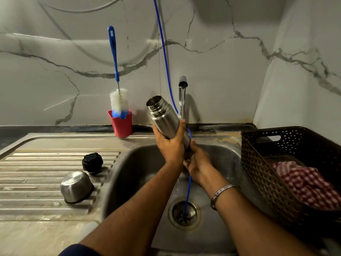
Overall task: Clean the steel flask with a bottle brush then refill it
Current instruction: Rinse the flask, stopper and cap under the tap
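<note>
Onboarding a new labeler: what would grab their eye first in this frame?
The open steel flask, tilted over the sink and gripped by the left hand and right hand under the running tap. Next, the bottle brush standing in a red cup at the wall, and the steel cup and black stopper on the drainboard.

I see dim, warm-grey light from above; soft shadows fall on the far wall (221,52) behind the tap (182,84); mild glare sits on the steel flask (162,117); edges bow from wide-angle distortion; near corners darken; focus holds centrally.
</note>
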